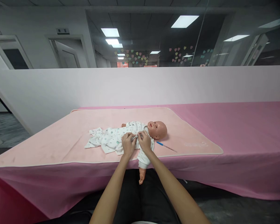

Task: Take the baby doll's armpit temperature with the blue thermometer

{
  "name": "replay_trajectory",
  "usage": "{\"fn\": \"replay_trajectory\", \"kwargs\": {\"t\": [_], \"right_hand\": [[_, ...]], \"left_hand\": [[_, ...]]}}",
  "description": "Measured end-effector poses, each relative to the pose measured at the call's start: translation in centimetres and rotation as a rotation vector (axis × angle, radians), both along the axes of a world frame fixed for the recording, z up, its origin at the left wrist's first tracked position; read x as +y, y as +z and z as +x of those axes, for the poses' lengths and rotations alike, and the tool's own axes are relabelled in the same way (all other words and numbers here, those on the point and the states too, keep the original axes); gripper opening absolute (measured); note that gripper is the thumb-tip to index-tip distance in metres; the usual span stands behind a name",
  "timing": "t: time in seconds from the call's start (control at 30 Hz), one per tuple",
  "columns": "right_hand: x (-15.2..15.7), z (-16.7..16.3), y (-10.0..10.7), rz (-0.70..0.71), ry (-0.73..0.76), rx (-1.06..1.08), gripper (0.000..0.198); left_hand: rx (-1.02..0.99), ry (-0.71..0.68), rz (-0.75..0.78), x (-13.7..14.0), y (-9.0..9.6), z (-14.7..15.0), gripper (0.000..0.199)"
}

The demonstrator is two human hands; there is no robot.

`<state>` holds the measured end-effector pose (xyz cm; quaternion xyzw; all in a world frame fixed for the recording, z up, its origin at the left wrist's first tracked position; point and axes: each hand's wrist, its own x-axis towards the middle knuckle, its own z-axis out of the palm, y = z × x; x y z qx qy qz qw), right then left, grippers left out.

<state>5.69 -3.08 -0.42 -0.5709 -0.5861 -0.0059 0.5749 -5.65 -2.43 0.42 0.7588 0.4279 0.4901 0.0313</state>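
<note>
A baby doll [161,130] lies on its back, head to the right, in white patterned baby clothes [112,137]. My left hand [128,145] is at the chest, its fingers pinched on the front of the baby clothes. Right beside it, my right hand [144,141] pinches the same cloth near the doll's neck. A small white fold of fabric shows between the fingertips; whether it is a tie or an edge I cannot tell. One sleeved doll arm [142,174] hangs over the table's front edge, between my forearms.
A thin stick with a blue end [166,146] lies right of the doll. Under both is a peach mat [60,137] on a table with a pink cloth [242,133]. A white partition [154,85] with glass above stands behind the table.
</note>
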Motion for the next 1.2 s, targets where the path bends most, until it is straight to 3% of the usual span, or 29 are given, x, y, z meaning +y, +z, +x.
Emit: {"fn": "replay_trajectory", "kwargs": {"t": [0.33,0.57,0.73,1.2], "right_hand": [[0.1,0.0,-0.2,-0.010,0.006,-0.023,0.023],[0.2,0.0,-0.2,0.007,-0.025,0.000,0.023],[0.2,0.0,-0.2,0.009,-0.029,0.003,0.022],[0.0,-0.1,0.1,-0.010,-0.045,-0.005,0.022]], "left_hand": [[-0.047,0.000,-0.003,0.0,0.2,-0.1,0.018],[-0.089,0.219,0.106,-1.0,0.2,-0.1,0.011],[0.050,0.139,0.197,-1.5,0.6,0.5,0.013],[0.133,0.199,0.100,-0.7,0.8,0.9,0.018]]}}
